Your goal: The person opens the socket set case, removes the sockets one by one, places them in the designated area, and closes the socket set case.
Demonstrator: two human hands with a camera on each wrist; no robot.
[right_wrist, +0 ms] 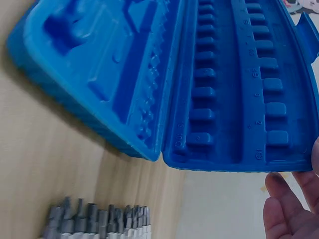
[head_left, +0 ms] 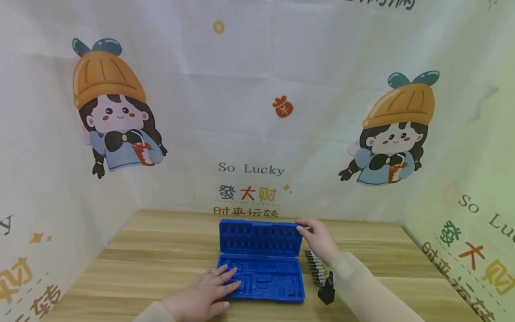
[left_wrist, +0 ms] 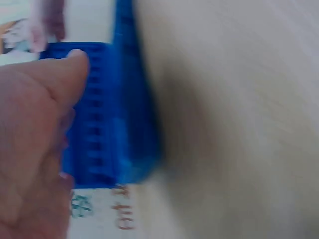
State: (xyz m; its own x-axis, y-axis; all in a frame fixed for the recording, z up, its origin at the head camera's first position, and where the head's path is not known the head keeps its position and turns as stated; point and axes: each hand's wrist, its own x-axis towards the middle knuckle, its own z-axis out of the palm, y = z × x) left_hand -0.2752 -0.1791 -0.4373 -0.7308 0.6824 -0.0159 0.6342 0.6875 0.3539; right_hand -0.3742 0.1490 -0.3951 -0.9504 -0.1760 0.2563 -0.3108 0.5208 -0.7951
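Observation:
A blue plastic tool case (head_left: pixel 273 286) lies on the table with its lid (head_left: pixel 261 246) raised at the back. Moulded slots fill both halves, and no tools sit in them. My left hand (head_left: pixel 205 293) lies over the left end of the base, fingers straight and spread. With thumb and fingers, my right hand (head_left: pixel 319 239) pinches the lid's upper right corner; the right wrist view shows these fingers (right_wrist: pixel 284 209) at the lid's edge. Beside the case, below my right forearm, stands a row of metal screwdriver bits (right_wrist: pixel 104 221).
The wooden table (head_left: pixel 153 250) reaches back to a printed cloth (head_left: pixel 249 120) that hangs behind and on both sides. A small black device (head_left: pixel 327 290) shows at my right wrist, close to the bits.

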